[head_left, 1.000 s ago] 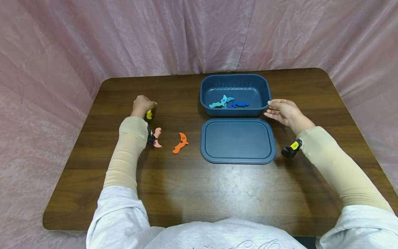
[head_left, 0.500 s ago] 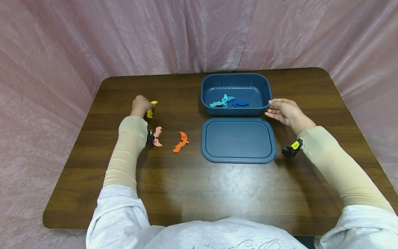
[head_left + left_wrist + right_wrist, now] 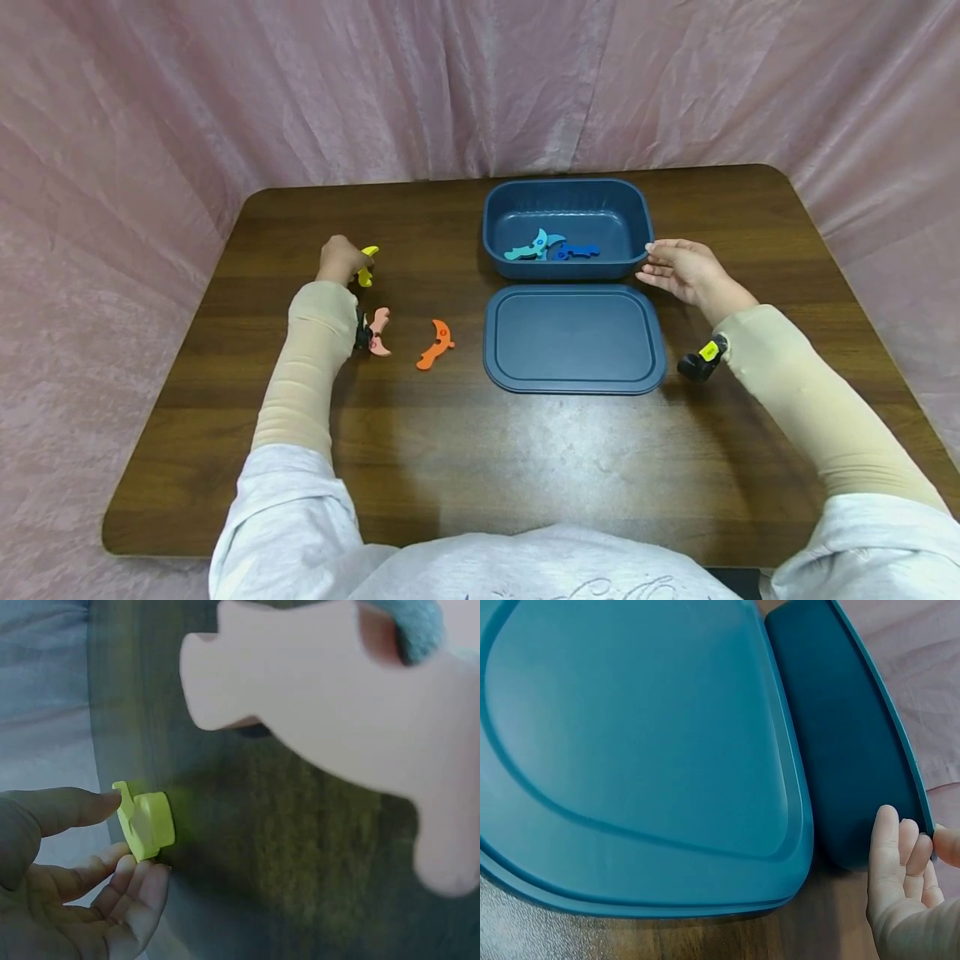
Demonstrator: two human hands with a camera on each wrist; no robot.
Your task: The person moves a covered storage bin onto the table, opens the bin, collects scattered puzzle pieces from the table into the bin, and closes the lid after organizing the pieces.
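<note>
My left hand [image 3: 352, 260] pinches a yellow curved foam piece [image 3: 367, 265] just above the table's left side. In the left wrist view that yellow piece [image 3: 146, 823] sits between thumb and fingertips of the left hand [image 3: 127, 834]. A pink piece [image 3: 378, 330] and an orange piece [image 3: 437, 343] lie nearer me. My right hand [image 3: 651, 254] holds the right rim of the blue bin [image 3: 567, 200]. In the right wrist view the right hand [image 3: 927, 846] has its fingers [image 3: 900, 855] on the bin's outer wall [image 3: 840, 735] and its thumb across the rim. A teal piece [image 3: 528, 247] and a blue piece [image 3: 576, 250] lie inside the bin.
The bin's blue lid [image 3: 573, 337] lies flat in front of the bin, also seen in the right wrist view as the lid [image 3: 630, 750]. The pink piece [image 3: 337, 712] looms blurred close to the left wrist camera. Pink cloth surrounds the wooden table [image 3: 480, 467].
The left hand has raised and turned the yellow piece slightly off the table. The right hand stays on the bin's rim.
</note>
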